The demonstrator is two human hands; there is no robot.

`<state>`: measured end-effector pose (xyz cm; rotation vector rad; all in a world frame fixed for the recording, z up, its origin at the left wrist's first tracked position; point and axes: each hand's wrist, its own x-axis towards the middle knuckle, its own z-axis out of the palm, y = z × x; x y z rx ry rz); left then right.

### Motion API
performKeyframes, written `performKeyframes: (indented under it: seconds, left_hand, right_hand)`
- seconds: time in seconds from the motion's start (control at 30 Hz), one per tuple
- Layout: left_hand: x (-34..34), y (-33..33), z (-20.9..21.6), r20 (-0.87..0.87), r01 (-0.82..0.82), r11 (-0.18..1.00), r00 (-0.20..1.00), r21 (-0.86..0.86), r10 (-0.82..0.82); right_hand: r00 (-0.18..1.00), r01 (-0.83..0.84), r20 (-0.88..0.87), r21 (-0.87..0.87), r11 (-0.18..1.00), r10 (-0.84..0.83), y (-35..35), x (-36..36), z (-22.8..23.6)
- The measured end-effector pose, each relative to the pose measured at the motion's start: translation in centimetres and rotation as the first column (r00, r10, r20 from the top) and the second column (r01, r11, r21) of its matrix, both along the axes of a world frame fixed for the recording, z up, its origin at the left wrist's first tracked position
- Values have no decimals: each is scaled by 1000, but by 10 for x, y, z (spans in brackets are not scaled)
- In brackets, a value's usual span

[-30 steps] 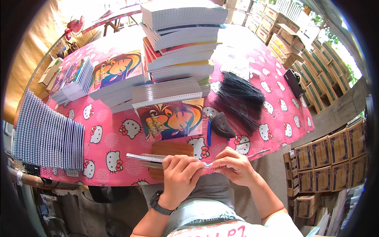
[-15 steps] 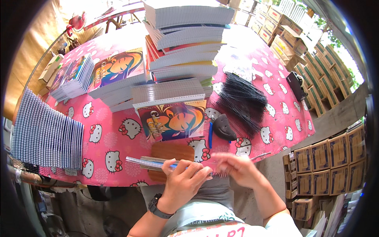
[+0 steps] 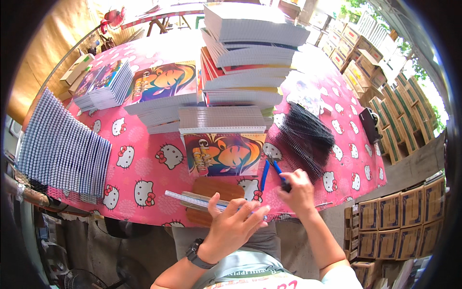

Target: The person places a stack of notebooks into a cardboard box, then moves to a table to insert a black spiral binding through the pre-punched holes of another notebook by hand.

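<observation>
My left hand (image 3: 233, 219) lies over a thin notebook (image 3: 185, 198) by the table's near edge, thumb on its far side and fingers spread along the near side. A brown wooden board (image 3: 219, 188) is beneath it. My right hand (image 3: 299, 192), right of the notebook, has its fingers closed round a black thing (image 3: 286, 186), mostly covered by the hand; it looks like the rounded black object seen earlier. Just beyond the fingers lie blue-handled pliers (image 3: 265, 174), jaws pointing away. Farther off, a colourful illustrated notebook cover (image 3: 226, 156) faces up.
Behind that cover rises a tall stack of notebooks (image 3: 250, 58). Black spiral coils (image 3: 308, 137) are heaped at the right, and a block of coil-bound notebooks (image 3: 65, 149) stands at the left. Cartons (image 3: 399, 212) are piled beyond the right table edge. The pink patterned tablecloth (image 3: 139, 166) covers the table.
My right hand has moved forward to the black rounded object, and the pliers beside it are now uncovered. My left hand stays on the notebook with fingers more spread. The whole view has shifted.
</observation>
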<state>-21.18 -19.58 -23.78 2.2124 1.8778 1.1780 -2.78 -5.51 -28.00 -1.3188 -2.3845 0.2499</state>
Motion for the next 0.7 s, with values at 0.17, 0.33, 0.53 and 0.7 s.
performKeyframes:
  seconds: [0.17,0.33,0.53,0.7]
  left_hand:
    - [1,-1,-10,-3,-13,999,1000,34,13]
    - [-1,0,-22,-48,-2,993,999,121,8]
    - [-1,1,-20,12,-31,983,1000,180,29]
    - [-4,1,-21,45,-4,981,999,192,-4]
  right_hand:
    - [998,-59,24,31,998,58,-12,-6,-5]
    - [965,-254,59,-16,967,255,-3,37,-52]
    - [980,-138,154,72,988,126,-23,41,-69]
    - [983,-90,168,95,991,73,-22,47,-90]
